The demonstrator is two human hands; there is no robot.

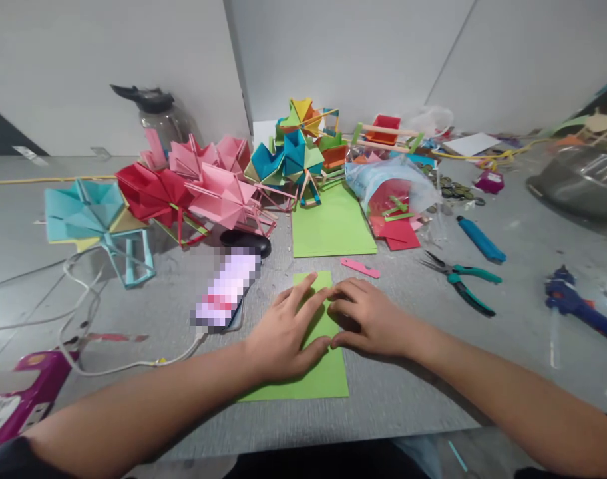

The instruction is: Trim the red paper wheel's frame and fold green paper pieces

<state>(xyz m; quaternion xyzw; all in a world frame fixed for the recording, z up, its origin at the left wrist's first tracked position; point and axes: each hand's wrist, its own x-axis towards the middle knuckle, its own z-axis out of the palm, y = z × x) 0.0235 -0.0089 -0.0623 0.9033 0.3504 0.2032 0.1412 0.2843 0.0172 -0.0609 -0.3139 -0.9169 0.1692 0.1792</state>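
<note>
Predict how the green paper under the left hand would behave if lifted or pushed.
The green paper is probably light and bendy, since it looks thin and lies flat on the table. Pushed, it would likely slide rather than tip, being so low. The left hand resting on it might hold it back.

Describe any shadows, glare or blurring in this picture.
Head view: left hand, right hand and near green paper look fairly sharp; head view: shadow lies on the table below the right forearm; head view: highlights streak the shiny container, and coarse pixelation covers the phone.
</note>
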